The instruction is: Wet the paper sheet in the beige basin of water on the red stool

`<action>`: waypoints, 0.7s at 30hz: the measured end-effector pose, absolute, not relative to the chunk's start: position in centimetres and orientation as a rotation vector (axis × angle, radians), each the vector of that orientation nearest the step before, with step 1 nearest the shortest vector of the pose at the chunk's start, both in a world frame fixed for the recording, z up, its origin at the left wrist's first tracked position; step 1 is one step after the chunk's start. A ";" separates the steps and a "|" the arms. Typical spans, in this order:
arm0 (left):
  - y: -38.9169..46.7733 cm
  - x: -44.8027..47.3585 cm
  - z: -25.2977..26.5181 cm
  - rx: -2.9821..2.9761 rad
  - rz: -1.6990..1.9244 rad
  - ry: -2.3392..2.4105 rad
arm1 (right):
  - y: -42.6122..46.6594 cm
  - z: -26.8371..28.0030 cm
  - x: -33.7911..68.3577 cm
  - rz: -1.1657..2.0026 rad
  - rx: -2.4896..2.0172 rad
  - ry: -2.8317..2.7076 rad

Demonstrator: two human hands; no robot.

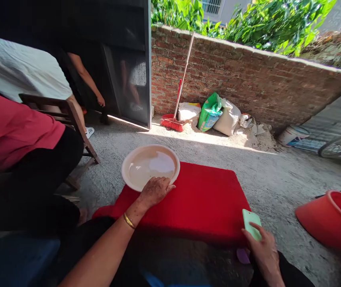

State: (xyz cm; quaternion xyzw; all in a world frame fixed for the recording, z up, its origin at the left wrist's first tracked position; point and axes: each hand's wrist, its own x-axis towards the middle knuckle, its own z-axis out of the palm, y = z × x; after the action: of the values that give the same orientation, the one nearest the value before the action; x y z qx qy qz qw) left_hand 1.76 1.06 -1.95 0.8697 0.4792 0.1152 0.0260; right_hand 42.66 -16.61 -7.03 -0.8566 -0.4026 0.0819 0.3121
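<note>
1. Nearest the camera, the left forearm (pixel 98 255) slants up from the lower edge, with a gold bangle (pixel 129 220) at the wrist, to the left hand (pixel 156 189).
2. That hand lies across the near right rim of a pale basin (pixel 140 153), its fingers bent toward the inside. The fingertips are hidden, so I cannot tell whether this grip is clenched on the rim.
3. From the left grip, the basin extends forward and to the left. It looks round, with no clear long axis, and sits at the far left corner of the red-covered tabletop (pixel 203 199), seeming to jut past the edge. The left hand is much the nearer one.
4. At the opposite, near right corner, the right hand (pixel 263 247) grasps a pale green slab (pixel 251 221), phone-like in shape, by its near end; its long axis points forward and slightly left. Bare cloth separates slab and basin.
5. Just below the slab shows a purple item (pixel 243 256), too unclear to name.
6. Left of the basin, a wooden chair (pixel 79 119) and a person in a red top (pixel 18 127) crowd that side; a red bucket (pixel 314 219) tilts on the floor to the right. Nothing stands between the basin and the left hand.
</note>
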 end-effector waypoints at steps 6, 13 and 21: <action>1.0 1.9 -1.6 2.680 0.352 1.466 | -18.5 -9.7 39.4 0.198 -2.263 -1.135; 0.9 1.8 -1.3 2.646 0.314 1.481 | -17.7 -8.9 21.9 0.934 -1.579 -1.823; 1.1 0.1 0.1 2.482 0.208 1.511 | -13.6 -8.9 38.6 0.309 -2.179 -1.239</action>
State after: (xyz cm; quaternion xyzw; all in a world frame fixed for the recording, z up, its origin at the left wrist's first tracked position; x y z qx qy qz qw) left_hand 0.14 1.09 0.10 0.8465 0.5152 0.0709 0.1139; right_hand 38.58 -13.58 -8.90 -0.8222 -0.4675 0.1166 0.3031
